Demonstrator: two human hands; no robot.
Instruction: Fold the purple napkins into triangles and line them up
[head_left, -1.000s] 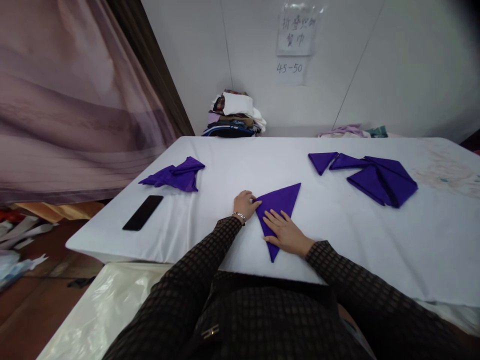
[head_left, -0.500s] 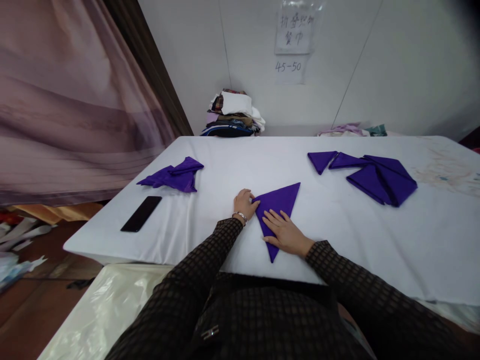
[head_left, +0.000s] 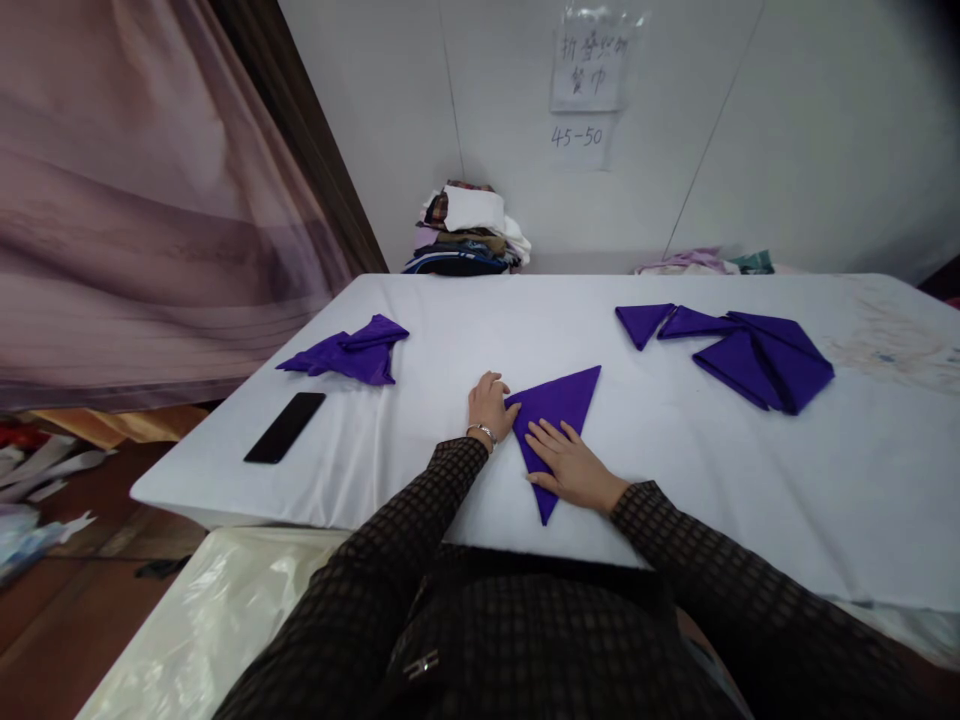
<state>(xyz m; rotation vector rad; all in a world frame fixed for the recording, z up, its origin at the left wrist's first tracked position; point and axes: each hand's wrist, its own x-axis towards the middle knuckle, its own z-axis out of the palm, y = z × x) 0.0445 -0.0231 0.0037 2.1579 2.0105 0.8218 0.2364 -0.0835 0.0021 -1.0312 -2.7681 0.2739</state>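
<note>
A purple cloth napkin (head_left: 564, 396), folded into a triangle, lies on the white-covered table in front of me. My left hand (head_left: 489, 406), with a bracelet at the wrist, is at its left corner. The fingers are curled and the thumb rests on the edge, closed on that corner. Flat across the napkin's lower middle lies my right hand (head_left: 571, 468), fingers stretched out and spread, pressing on the cloth.
Several folded purple napkins (head_left: 795, 350) lie at the right. A crumpled purple cloth (head_left: 360, 352) and a black phone (head_left: 285, 428) are at the left. Behind the white tablecloth (head_left: 495, 310) stands a pile of clothes (head_left: 472, 225), below a paper sign (head_left: 589, 70) on the wall.
My left hand has shifted very slightly at the napkin's corner. The right hand and the napkin look the same.
</note>
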